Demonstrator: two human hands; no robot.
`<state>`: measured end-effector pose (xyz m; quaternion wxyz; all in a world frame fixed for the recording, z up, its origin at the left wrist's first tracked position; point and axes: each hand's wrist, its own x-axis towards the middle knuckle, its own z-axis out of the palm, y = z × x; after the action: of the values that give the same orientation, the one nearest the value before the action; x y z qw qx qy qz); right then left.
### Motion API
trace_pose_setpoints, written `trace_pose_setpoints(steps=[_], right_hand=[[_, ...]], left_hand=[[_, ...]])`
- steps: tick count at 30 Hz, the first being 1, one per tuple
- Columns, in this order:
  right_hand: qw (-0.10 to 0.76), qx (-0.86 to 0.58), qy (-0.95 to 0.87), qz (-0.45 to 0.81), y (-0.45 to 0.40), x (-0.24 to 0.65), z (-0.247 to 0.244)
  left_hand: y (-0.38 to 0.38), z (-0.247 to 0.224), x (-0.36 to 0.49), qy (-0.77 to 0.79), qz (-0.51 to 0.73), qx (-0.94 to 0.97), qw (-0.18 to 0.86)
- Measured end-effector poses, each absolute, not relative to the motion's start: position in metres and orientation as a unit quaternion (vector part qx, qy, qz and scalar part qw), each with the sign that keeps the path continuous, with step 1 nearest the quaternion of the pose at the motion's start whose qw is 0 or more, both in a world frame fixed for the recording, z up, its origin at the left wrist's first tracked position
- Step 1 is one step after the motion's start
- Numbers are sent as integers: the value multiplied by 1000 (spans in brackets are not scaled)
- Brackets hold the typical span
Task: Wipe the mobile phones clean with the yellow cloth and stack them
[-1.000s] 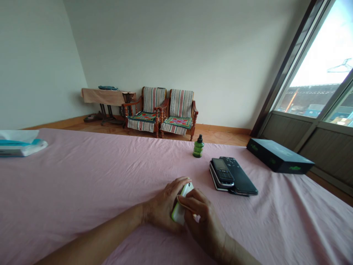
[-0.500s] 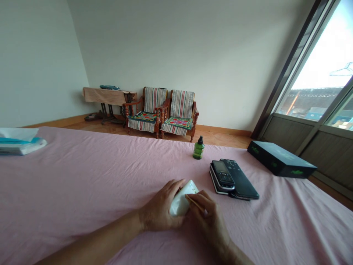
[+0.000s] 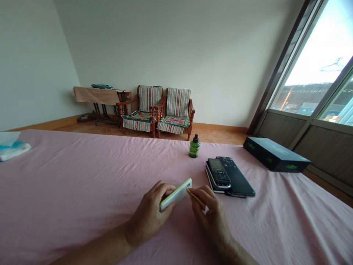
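Observation:
In the head view my left hand (image 3: pixel 150 209) grips a white phone (image 3: pixel 175 196) with a lime-green edge, tilted above the pink cloth. The phone's back, with a dark camera spot near its upper corner, faces right. My right hand (image 3: pixel 211 209) pinches a thin tan stick with a whitish end, which looks like a cotton swab (image 3: pixel 197 198). The swab's upper tip lies at the phone near the camera corner; whether it touches I cannot tell. Fingers cover part of the phone and of the swab.
Beyond my right hand, a keypad phone (image 3: pixel 219 173) lies stacked with other phones beside a dark phone (image 3: pixel 238 180). A green spray bottle (image 3: pixel 194 146) stands behind. A black box (image 3: pixel 275 154) sits at the right, a tissue pack (image 3: pixel 13 150) at the left edge of the pink cloth (image 3: pixel 96 176).
My left hand has turned the phone from its broad patterned back towards its edge, so the green rim and camera show. The swab tip is now by the camera corner. The view has shifted slightly.

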<state>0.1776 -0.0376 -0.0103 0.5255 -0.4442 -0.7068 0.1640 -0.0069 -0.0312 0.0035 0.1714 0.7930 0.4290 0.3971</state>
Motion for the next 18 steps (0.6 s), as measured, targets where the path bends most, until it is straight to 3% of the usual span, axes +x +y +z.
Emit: trace_pose_setpoints(steps=[14, 18], right_hand=[[501, -477, -716, 98, -27, 186, -23], [500, -486, -709, 107, -27, 186, -23]], left_hand=[[-28, 10, -28, 359, 273, 892, 17], [-25, 10, -28, 370, 290, 882, 42]])
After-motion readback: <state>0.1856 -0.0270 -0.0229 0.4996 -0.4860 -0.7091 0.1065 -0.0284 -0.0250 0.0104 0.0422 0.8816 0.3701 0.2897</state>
